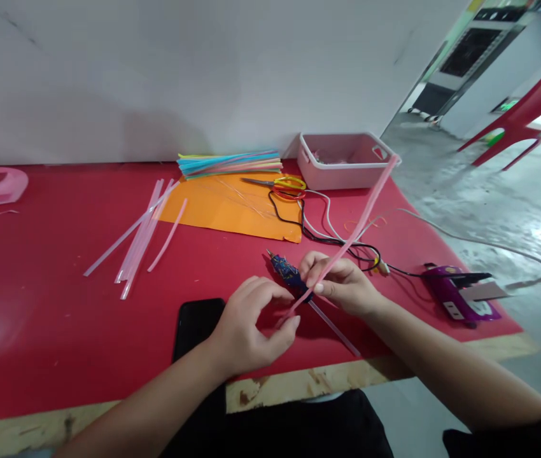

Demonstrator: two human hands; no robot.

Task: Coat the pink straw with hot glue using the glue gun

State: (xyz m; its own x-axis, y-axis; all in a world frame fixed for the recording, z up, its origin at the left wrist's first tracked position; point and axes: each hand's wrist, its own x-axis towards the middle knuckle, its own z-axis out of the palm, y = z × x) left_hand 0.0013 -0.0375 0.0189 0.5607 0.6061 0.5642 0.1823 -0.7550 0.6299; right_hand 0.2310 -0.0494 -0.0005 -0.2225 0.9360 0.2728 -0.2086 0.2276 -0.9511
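My right hand (340, 283) pinches a fuzzy pink pipe cleaner (366, 213), which slants up to the right and looks doubled along its length. Around its lower end curves my left hand (256, 324), thumb and forefinger apart; whether they touch the pipe cleaner cannot be made out. Below the hands lies a dark blue hot glue gun (286, 270) streaked with glue strings, its tip pointing up-left. A clear glue stick (335, 327) juts from its back end, and the right hand partly covers its body.
A black phone (196, 324) lies beside my left wrist. Glue sticks (139, 245) and a short pink pipe cleaner (169, 235) are at left. Scissors (287, 184) and coloured pipe cleaners (227, 164) rest on orange sheet (232, 213). Cables run to a purple power strip (456, 296); a pink basket (342, 175) stands behind.
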